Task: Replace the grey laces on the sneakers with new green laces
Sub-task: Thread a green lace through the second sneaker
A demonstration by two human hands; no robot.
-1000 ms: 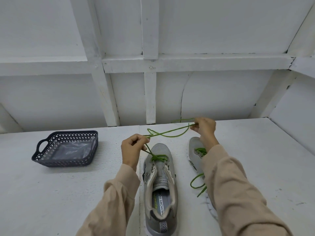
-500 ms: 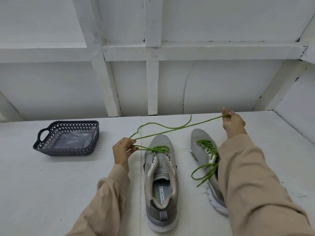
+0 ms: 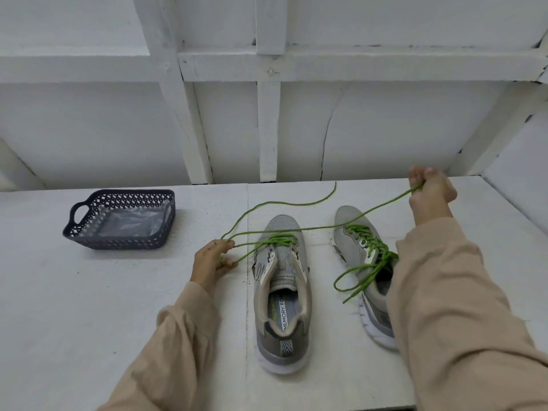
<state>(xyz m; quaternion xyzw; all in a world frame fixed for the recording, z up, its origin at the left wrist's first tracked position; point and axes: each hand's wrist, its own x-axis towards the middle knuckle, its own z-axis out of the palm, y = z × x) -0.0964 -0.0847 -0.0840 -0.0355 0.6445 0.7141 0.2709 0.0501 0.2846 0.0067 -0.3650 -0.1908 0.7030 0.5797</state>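
Note:
Two grey sneakers stand side by side on the white table, toes pointing away from me. The left sneaker [image 3: 281, 280] has a green lace [image 3: 308, 228] threaded only through its front eyelets. My left hand [image 3: 212, 259] pinches one end of that lace just left of the shoe. My right hand [image 3: 430, 189] grips the other end, pulled taut far to the upper right. A loose length of the lace curls over the table behind the shoes. The right sneaker [image 3: 354, 244] is laced in green along its length, its loose ends [image 3: 358, 277] trailing toward me; my right sleeve hides its heel side.
A dark perforated basket [image 3: 118, 223] with clear plastic inside sits at the back left of the table [image 3: 89, 307]. A white wall with wooden framing rises directly behind. The table's right edge meets another white panel.
My right hand has pulled the lace out to the right and away, stretching it taut. My left hand has dropped lower and moved left beside the shoe.

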